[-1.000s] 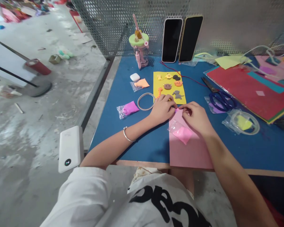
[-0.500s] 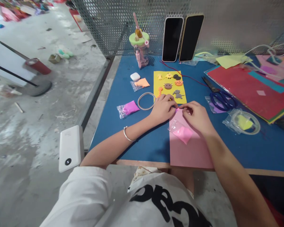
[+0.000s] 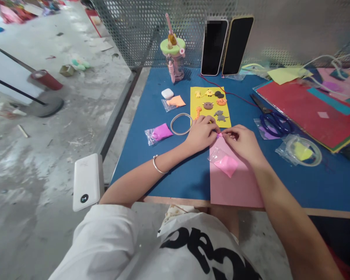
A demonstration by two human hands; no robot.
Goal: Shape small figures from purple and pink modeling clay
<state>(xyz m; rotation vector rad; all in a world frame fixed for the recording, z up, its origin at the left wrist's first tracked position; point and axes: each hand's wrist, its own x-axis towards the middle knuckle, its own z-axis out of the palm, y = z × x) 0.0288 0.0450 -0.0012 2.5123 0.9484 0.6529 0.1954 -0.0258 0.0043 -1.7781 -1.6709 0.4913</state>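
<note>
My left hand (image 3: 202,133) and my right hand (image 3: 241,143) meet at the far edge of a pink sheet (image 3: 235,192). Between their fingertips is a small piece of pink clay (image 3: 219,135), partly hidden; both hands are closed on it. On the sheet, just below the fingers, lies a clear bag of bright pink clay (image 3: 228,165). Beyond my hands a yellow sheet (image 3: 195,102) carries several small clay animals, among them a grey elephant-like figure (image 3: 220,115) and a brown head (image 3: 208,105). My left fingers cover that sheet's near left corner.
Left of my hands are a tape ring (image 3: 172,125), bagged purple clay (image 3: 162,132), bagged orange clay (image 3: 176,101) and a white case (image 3: 167,93). To the right lie blue-handled scissors (image 3: 275,122) and red sheets (image 3: 305,103). Two phones (image 3: 214,48) and a lidded cup (image 3: 175,58) stand behind.
My right fingertips have shifted slightly at the pink piece, which shows a little more now. Otherwise the hands and objects stay in place; the view has moved slightly.
</note>
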